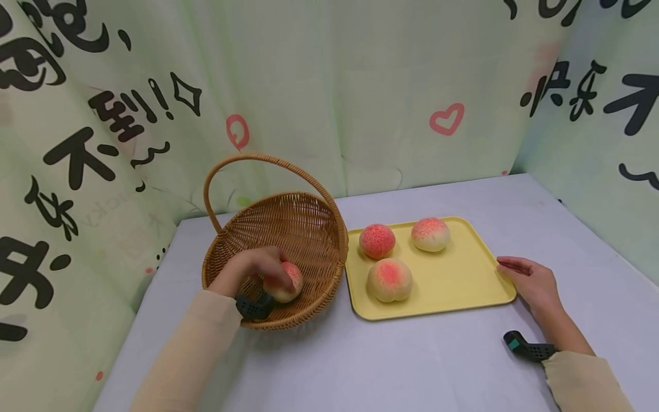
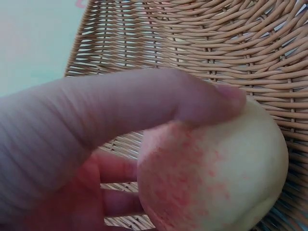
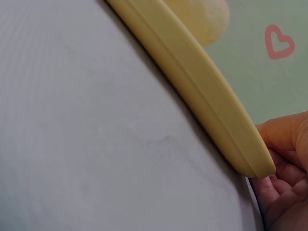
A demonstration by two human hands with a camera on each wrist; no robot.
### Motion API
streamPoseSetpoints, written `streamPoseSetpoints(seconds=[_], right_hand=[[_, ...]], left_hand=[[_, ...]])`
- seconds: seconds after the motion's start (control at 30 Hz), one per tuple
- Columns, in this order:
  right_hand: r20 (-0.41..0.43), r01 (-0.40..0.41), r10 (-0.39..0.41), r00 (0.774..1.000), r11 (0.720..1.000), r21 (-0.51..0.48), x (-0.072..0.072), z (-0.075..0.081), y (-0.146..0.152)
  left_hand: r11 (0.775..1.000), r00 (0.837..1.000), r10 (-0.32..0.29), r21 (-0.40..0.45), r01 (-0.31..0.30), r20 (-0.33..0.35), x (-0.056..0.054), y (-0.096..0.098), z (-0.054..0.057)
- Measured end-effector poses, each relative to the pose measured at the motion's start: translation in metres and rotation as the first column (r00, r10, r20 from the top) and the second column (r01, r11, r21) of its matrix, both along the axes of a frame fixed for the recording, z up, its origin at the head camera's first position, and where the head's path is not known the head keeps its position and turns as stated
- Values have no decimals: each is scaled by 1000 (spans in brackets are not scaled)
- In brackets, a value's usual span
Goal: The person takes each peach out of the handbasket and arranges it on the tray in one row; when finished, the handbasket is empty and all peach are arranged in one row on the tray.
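Note:
My left hand [image 1: 259,264] reaches into the wicker basket [image 1: 314,217] and grips a peach [image 1: 292,281]. In the left wrist view the thumb lies over this red-speckled, cream peach [image 2: 216,178], with fingers [image 2: 120,202] on its other side. Three more peaches sit on the yellow tray [image 1: 453,274]: a red one [image 1: 377,241], a red-topped pale one [image 1: 430,234] and one with a pink centre [image 1: 389,280]. At the tray's right end, my right hand [image 1: 532,283] holds the rim. The right wrist view has the thumb against the rim and curled fingers [image 3: 284,175] by the corner.
The basket's tall arched handle [image 1: 273,160] rises over its opening, and its right rim meets the tray's left edge. A white cloth [image 1: 412,366] covers the table. Printed curtains [image 1: 381,103] stand behind and at both sides. Each wrist wears a black camera band [image 1: 530,348].

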State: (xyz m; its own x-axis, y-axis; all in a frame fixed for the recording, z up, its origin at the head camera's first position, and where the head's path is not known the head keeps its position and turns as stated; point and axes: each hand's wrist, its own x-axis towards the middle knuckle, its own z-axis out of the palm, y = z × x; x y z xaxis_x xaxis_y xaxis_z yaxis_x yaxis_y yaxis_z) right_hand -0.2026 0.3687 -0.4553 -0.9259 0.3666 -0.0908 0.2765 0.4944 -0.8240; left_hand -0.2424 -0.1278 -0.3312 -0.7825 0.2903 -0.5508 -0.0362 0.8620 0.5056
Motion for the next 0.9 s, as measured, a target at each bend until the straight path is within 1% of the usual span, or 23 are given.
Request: streamPoseSetpoints(seconds=[0.13,0.3,0.43,0.5,0.6,0.73,0.8,0.9], right_hand=[[-3,1,-1,1000,1000,-2,0,-1,0],[-7,6,-6,1000,1000,-9,0,-1,0],[-12,4,-4,1000,1000,-9,1,-1,0],[-16,2,-2,1000,1000,-7,1,-1,0],[-22,0,0,1000,1000,-6,1,-1,0],[-27,-2,2,1000,1000,-6,1,-1,-1],[-26,-2,2,1000,1000,-5,1,-1,-1],[-24,0,0,1000,1000,-1,1,-1,0]], left_hand=[[1000,999,-28,13,28,-33,-1,-1,2],[998,1000,-15,56,16,-27,-2,-1,5],[997,999,-10,73,13,-37,-4,-2,4],[996,998,-11,86,16,-56,-4,-3,3],[992,994,-11,123,24,-109,-4,-5,3],[987,980,-9,156,41,-199,-3,-6,6],[985,974,-2,165,40,-225,-2,-7,8],[984,970,15,174,29,-244,-2,-8,10]])
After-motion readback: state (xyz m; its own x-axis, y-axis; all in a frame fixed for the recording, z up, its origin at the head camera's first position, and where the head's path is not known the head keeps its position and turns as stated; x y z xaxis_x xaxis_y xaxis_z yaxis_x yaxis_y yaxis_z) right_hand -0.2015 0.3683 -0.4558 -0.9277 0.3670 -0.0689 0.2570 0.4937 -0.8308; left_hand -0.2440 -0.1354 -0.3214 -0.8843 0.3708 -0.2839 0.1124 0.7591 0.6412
